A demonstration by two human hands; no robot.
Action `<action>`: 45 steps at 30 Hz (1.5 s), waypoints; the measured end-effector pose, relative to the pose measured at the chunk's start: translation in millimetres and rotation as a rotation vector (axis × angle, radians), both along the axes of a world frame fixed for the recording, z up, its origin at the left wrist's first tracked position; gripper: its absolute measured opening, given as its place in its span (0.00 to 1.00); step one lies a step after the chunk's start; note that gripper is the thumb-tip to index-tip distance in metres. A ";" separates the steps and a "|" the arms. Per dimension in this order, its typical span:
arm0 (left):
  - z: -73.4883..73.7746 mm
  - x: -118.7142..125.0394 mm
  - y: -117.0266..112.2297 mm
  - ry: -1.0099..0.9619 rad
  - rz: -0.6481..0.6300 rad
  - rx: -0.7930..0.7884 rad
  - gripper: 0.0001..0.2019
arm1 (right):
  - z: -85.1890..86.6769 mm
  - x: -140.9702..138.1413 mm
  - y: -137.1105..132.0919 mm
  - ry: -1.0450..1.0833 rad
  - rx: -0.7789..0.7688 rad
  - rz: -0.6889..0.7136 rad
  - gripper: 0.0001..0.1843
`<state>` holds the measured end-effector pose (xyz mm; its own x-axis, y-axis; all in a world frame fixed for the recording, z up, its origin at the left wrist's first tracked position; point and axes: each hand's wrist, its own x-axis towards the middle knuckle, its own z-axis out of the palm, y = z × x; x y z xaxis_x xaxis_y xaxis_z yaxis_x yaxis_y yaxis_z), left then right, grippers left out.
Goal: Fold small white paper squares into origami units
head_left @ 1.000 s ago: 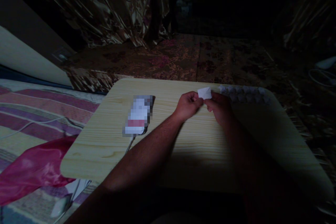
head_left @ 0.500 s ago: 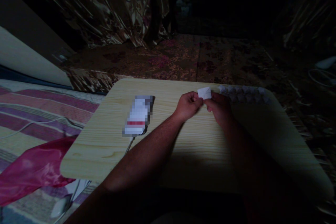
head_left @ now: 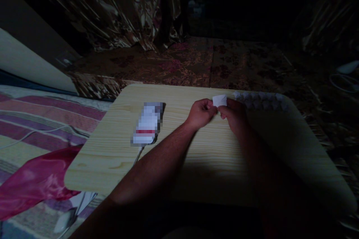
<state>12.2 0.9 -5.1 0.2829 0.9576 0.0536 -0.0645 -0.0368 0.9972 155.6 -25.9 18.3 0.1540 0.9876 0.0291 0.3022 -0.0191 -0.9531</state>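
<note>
A small folded piece of white paper is held up between my two hands above the wooden table. My left hand pinches its lower left side with thumb and fingers. On the other side, my right hand grips the lower right of the paper, thumb in front. Crease lines cross the paper's face. Just beyond my right hand, several small folded paper pieces sit in two rows near the table's far right corner; some are partly hidden by that hand.
A blurred-out phone lies left on the table with a white cable at its near end. Left of the table is a striped bedspread with a pink cloth. Curtains hang beyond the far edge.
The folded paper has shifted very slightly to the right and its tilt has levelled a little. Both hands keep hold of it in nearly the same place.
</note>
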 end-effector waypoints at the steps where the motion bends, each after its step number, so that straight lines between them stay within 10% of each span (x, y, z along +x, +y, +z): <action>1: 0.2 0.0 -0.1 -0.007 -0.008 -0.004 0.10 | 0.1 0.4 -0.3 -0.008 0.003 0.004 0.07; 45: 2.0 -0.1 2.6 -0.097 -0.012 -0.061 0.11 | -5.0 1.5 2.8 -0.028 0.043 0.002 0.11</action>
